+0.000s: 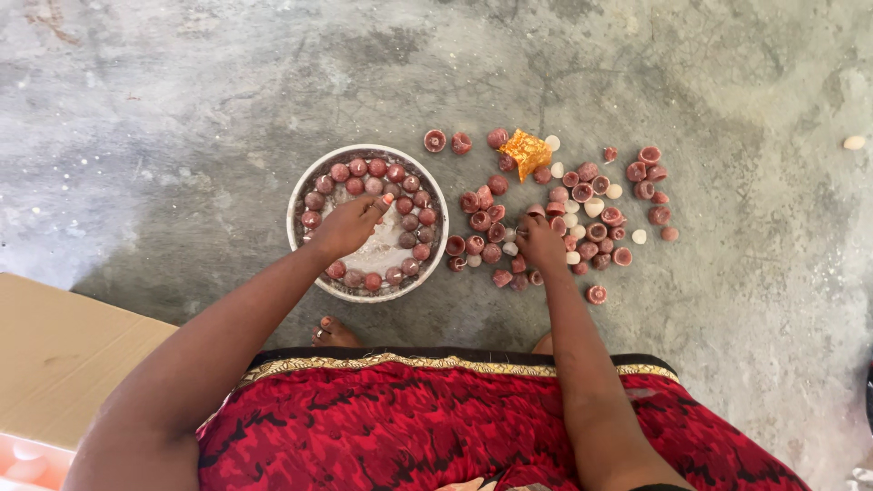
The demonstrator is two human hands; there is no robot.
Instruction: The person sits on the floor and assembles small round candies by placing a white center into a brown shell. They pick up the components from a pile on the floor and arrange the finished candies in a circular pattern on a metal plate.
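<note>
Bare concrete floor (182, 109). My left hand (350, 225) pinches something small over the round white tray (296, 195); my right hand (543, 241), fingers curled, grip unclear, sits among loose red clay cups (582, 205). A careless sweep could scatter or chip them.

Seen from above, a left hand (350, 223) reaches into a round white bowl (300, 186) ringed with small reddish cups (341, 172), while the right hand (542, 242) touches loose cups (596, 231) scattered on a concrete floor (182, 109) beside an orange wrapper (526, 152)

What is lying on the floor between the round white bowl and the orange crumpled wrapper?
In the head view, two small reddish cups lie on the bare concrete floor between the white bowl and the orange wrapper.
</note>
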